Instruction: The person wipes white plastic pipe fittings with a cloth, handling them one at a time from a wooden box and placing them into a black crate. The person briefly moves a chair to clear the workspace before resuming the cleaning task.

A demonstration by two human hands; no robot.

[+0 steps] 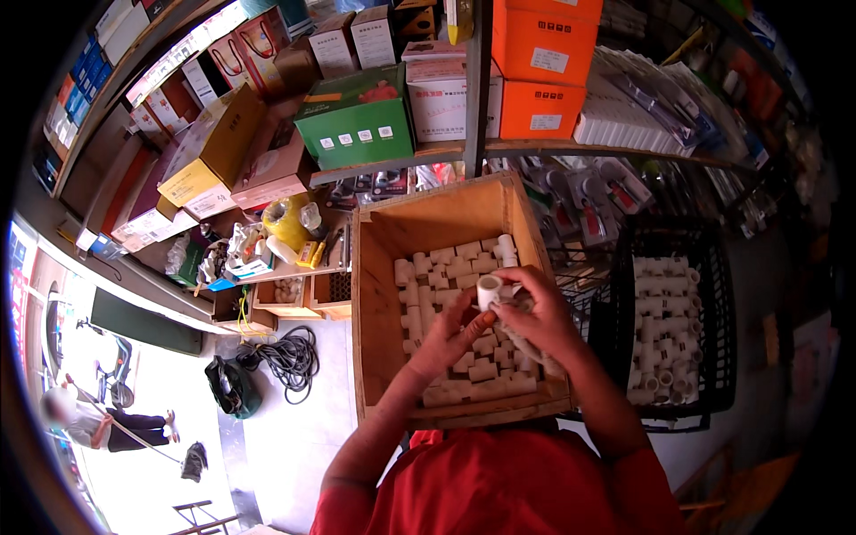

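Observation:
Above a wooden box (361,314), both hands meet around a white plastic pipe fitting (489,289), whose round open end faces up. My right hand (538,311) grips the fitting and also has a pale cloth or glove-like thing hanging beneath it. My left hand (455,334) is at the fitting's lower left, fingers bent; its fingertips are close to the fitting, and whether they press on it is unclear. Rows of white pipe fittings (461,267), tees among them, line the box's floor.
A black plastic basket (722,321) with more white fittings stands right of the box. Shelves with a green carton (358,120) and orange boxes (542,110) rise beyond. At left, a coiled black cable (294,364) and dark bag (231,388) lie on the floor; a person (100,424) holds a pole farther off.

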